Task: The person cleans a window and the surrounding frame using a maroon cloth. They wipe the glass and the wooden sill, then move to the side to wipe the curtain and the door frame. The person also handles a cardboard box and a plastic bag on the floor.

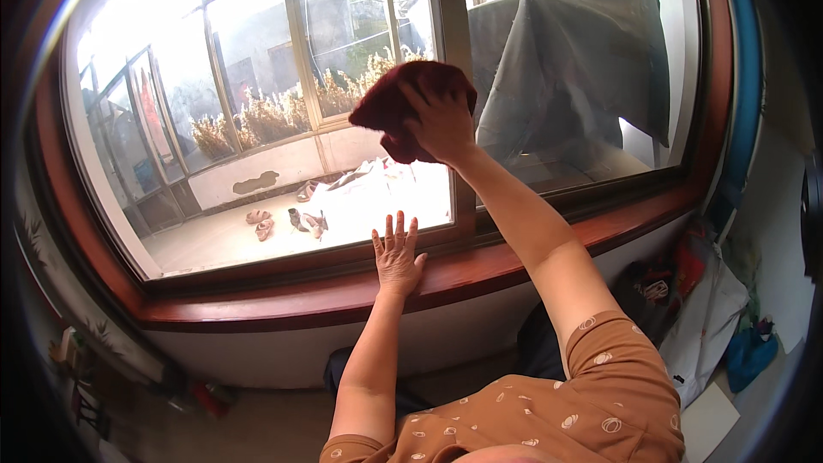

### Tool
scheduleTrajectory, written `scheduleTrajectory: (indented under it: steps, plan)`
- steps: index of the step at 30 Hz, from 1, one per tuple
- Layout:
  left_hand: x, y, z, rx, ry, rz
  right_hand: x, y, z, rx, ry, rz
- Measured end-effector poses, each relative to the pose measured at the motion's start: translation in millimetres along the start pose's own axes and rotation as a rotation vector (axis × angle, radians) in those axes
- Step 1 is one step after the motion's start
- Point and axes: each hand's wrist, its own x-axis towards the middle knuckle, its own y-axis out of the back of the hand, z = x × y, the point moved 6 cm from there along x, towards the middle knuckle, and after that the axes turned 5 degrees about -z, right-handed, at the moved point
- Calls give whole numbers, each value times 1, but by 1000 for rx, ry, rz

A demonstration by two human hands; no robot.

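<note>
My right hand is raised and presses a dark red cloth flat against the window, at the right edge of the left glass pane, by the upright frame bar. Part of the cloth hangs loose below and to the left of the fingers. Lower down, my left hand rests at the bottom of the window, with its fingers spread over the lower frame rail and its palm by the reddish wooden sill. It holds nothing.
Behind the right pane stands something under a grey cover. Through the left pane, sandals and other shoes lie on the floor, with dried plants beyond. Bags, one of them blue, lie at the lower right, below the sill.
</note>
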Motion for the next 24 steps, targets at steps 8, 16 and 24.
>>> scheduleTrajectory:
  steps: [8, 16, 24]
  plan:
    - [4, -3, 8, 1, 13, -7, 203, 40, 50, 40, -182, 497]
    - [-1, -1, -3, 1, 16, -37, 227, 12, -68, -31, 626, 281]
    - [3, -10, 3, -15, 10, -36, 261, 53, 20, -83, -211, 409]
